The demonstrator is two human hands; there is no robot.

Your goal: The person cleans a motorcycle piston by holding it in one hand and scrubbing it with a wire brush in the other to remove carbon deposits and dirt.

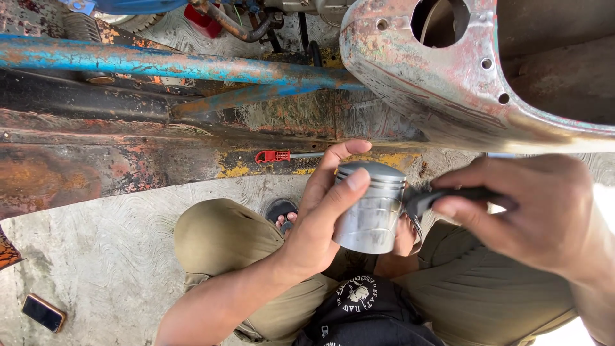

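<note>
Piston, a bare metal one with ring grooves below its crown, sits in the left hand, fingers wrapped behind its skirt and thumb pressed across the front near the top. Just to its right, the right hand is closed around a dark-handled tool whose working end meets the piston's side at the upper grooves; the tip itself is too small to make out.

Doing this well, as I judge it, means keeping the left grip firm but off the grooves, holding the piston steady against the thighs, and working the tool along the groove with light, even pressure so the soft metal is not gouged.

Beyond the left hand's fingertips, a red-handled screwdriver lies on the concrete floor against the rusted vehicle frame. Farther out runs a blue painted tube, and above the right hand hangs a worn curved body panel with a round hole. Well to the left of the person's knee, a phone lies flat on the floor. A sandalled foot shows under the left wrist.
</note>
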